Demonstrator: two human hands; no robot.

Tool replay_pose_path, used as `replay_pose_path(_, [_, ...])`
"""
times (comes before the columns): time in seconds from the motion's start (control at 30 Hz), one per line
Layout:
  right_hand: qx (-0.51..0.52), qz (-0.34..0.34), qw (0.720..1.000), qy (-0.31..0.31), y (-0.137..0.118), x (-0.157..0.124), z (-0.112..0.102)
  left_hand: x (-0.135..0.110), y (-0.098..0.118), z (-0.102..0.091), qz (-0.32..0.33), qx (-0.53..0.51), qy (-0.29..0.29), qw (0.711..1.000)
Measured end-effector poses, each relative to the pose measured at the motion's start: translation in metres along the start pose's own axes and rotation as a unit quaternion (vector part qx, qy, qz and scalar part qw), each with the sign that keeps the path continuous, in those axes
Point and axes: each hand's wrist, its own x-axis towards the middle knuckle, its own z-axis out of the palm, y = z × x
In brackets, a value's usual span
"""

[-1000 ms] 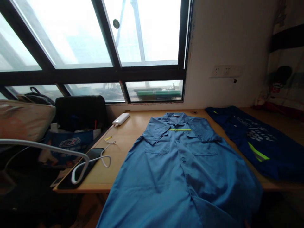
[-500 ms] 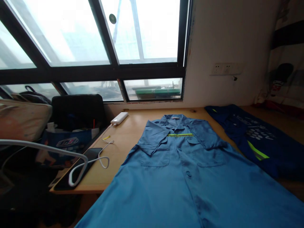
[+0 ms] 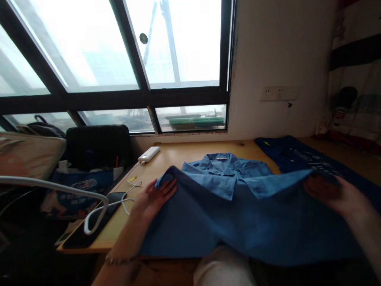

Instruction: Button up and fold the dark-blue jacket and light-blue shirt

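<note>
A blue work shirt (image 3: pixel 238 206) lies on the wooden table (image 3: pixel 184 151), its collar toward the window. Its lower half is lifted and carried up over the chest. My left hand (image 3: pixel 154 196) grips the left corner of the raised hem, fingers closed on the cloth. My right hand (image 3: pixel 333 192) holds the right corner of the hem, partly blurred, its fingers around the fabric.
A darker blue garment (image 3: pixel 300 159) lies at the table's right. A white power bank (image 3: pixel 149 154), a white cable (image 3: pixel 131 198) and a dark phone (image 3: pixel 89 226) sit at the left edge. Bags (image 3: pixel 95 151) stand beside the table under the window.
Both hands have come into view and taken hold of the shirt's hem. The lower half, flat before, is now lifted and brought toward the collar.
</note>
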Motion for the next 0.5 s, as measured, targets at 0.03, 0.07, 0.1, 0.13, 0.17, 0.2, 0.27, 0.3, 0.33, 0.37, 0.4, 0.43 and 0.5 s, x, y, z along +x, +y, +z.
replay_pose_path(0.03, [0.060,0.037,0.997,-0.003,0.004,0.027,0.009,0.024,0.001,0.010,0.017,-0.003,-0.003,1.000])
replay_pose_path(0.07, [0.126,0.081,0.989,-0.007,0.009,0.051,0.019,0.047,0.001,0.017,0.031,0.006,0.003,0.999])
replay_pose_path(0.1, [0.189,0.130,0.973,-0.009,0.014,0.072,0.031,0.068,-0.001,0.020,0.025,0.033,0.025,0.999])
replay_pose_path(0.13, [0.214,0.159,0.964,-0.012,0.019,0.089,0.043,0.086,-0.005,0.021,0.012,0.070,0.057,0.996])
replay_pose_path(0.17, [0.214,0.179,0.960,-0.002,0.024,0.101,0.054,0.101,-0.011,0.020,0.005,0.114,0.096,0.989])
replay_pose_path(0.2, [0.193,0.187,0.963,0.018,0.029,0.110,0.065,0.114,-0.017,0.019,0.006,0.168,0.127,0.978])
replay_pose_path(0.27, [0.096,0.158,0.981,0.058,0.037,0.121,0.084,0.132,-0.031,0.017,0.055,0.303,0.148,0.940])
replay_pose_path(0.3, [0.030,0.119,0.990,0.066,0.039,0.123,0.093,0.137,-0.038,0.019,0.099,0.385,0.135,0.907])
replay_pose_path(0.33, [-0.039,0.068,0.995,0.063,0.039,0.124,0.101,0.141,-0.045,0.021,0.149,0.471,0.107,0.863])
replay_pose_path(0.37, [-0.106,0.012,0.993,0.047,0.038,0.124,0.110,0.142,-0.052,0.025,0.197,0.552,0.069,0.807])
replay_pose_path(0.4, [-0.164,-0.043,0.985,0.024,0.036,0.123,0.118,0.142,-0.060,0.029,0.238,0.622,0.024,0.746])
replay_pose_path(0.43, [-0.212,-0.090,0.973,-0.002,0.033,0.122,0.125,0.142,-0.067,0.034,0.270,0.676,-0.024,0.685])
replay_pose_path(0.5, [-0.273,-0.153,0.948,-0.057,0.027,0.120,0.139,0.138,-0.084,0.042,0.297,0.743,-0.125,0.586])
